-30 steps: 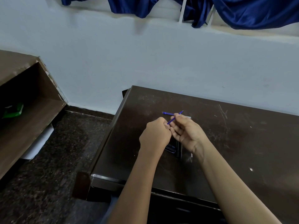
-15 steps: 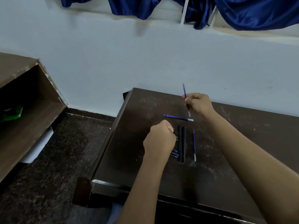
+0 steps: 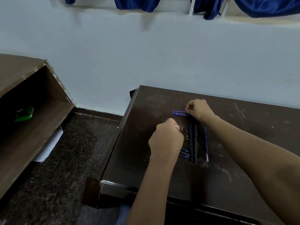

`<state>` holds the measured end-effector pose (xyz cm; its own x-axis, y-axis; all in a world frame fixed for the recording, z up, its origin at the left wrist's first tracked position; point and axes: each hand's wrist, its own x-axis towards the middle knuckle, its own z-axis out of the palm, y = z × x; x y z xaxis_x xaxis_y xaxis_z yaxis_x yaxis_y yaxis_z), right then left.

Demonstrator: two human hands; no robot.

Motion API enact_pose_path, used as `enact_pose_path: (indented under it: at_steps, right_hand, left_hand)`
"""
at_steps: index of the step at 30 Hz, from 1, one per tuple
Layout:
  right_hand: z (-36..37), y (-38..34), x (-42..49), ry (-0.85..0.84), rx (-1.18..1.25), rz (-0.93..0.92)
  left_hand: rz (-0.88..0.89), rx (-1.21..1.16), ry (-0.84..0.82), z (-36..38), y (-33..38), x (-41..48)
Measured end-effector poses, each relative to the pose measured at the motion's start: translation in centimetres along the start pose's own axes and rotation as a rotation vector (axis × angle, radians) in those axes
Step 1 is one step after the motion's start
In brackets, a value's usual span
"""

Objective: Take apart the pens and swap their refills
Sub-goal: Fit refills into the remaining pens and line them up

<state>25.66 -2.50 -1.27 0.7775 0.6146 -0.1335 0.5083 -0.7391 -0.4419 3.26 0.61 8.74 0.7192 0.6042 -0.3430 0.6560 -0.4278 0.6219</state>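
Note:
My right hand [image 3: 198, 111] pinches the end of a thin blue refill [image 3: 179, 111] and holds it low over the dark table [image 3: 146, 159], right beside a second blue refill [image 3: 178, 114] lying there. My left hand [image 3: 167, 137] is closed in a fist nearer to me. A blue pen barrel [image 3: 185, 152] sticks out from under its near side, and the rest is hidden in the fist. Two black pens [image 3: 192, 143] lie side by side just right of that hand. A third blue refill [image 3: 205, 143] lies lengthwise to their right.
The table's left edge [image 3: 120, 137] drops to a speckled dark floor. A brown wooden shelf unit [image 3: 32, 111] stands at the left with a green object [image 3: 24, 112] inside. A pale wall rises behind the table, with blue cloth [image 3: 267, 7] hanging above.
My right hand drew the blue refill out of the left fist, lifted it up and back, then brought it down beside the refill lying at the far side. The left fist stayed closed.

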Motion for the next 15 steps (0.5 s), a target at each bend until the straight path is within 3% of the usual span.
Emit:
enact_pose_path:
  at_steps: [15]
  right_hand:
    - [0.88, 0.5, -0.44, -0.014, -0.006, -0.065]
  left_hand:
    - [0.014, 0.001, 0.024, -0.22, -0.21, -0.07]
